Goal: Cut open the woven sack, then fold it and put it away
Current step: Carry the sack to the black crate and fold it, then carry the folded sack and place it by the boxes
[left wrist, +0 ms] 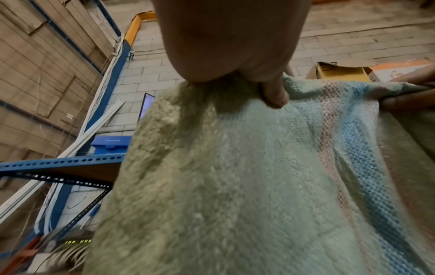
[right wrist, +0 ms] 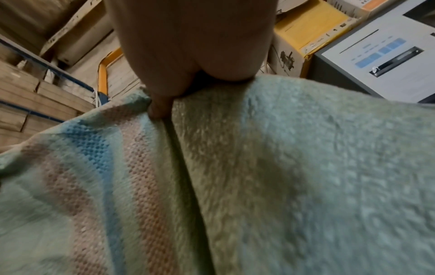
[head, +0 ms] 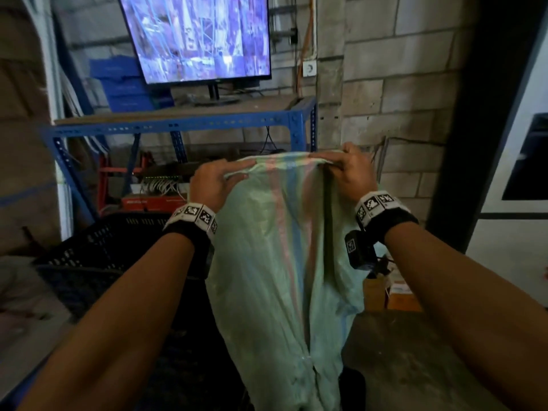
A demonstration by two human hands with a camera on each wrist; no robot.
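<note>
- Where the black crate (head: 98,247) sits low at left, the left hand (head: 212,185) pinches the woven sack (head: 275,262) by its top edge.
- The sack hangs between both forearms (pink and blue stripes central).
- The right hand (head: 348,170) pinches the same edge.

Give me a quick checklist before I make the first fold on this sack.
1. Left hand grips the woven sack at its top edge: ok.
2. Right hand grips the top edge: ok.
3. Top edge stretched between the hands: ok.
4. Sack hangs flat: not ok, a deep crease runs down below the right hand.
5. Sack cut open along its length: cannot tell.
6. Bottom end off the floor: cannot tell.
</note>
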